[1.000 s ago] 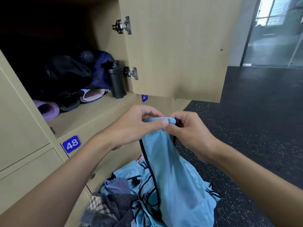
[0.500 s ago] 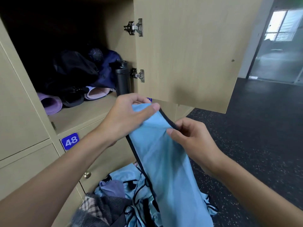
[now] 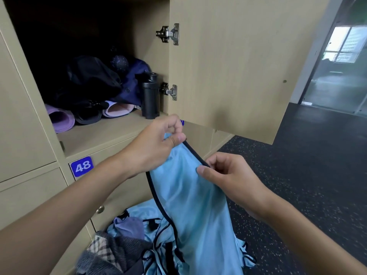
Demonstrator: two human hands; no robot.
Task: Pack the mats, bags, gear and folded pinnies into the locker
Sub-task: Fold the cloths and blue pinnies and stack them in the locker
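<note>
both hands pinching blue pinny (image 3: 190, 195) trim, left hand (image 3: 156, 143) higher, right hand (image 3: 224, 175) lower, locker (image 3: 103, 133) open w/ mats & bags

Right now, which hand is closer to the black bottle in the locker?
Left. The left hand sits just below the black bottle; the right hand is lower and farther to the right. Both pinch the blue pinny.

Gym locker rm: beige laminate lockers (image 3: 25, 126) w/ blue "48" no. plate (image 3: 81, 166), black speckled rubber floor (image 3: 307, 175), rolled purple mat (image 3: 60, 120).
</note>
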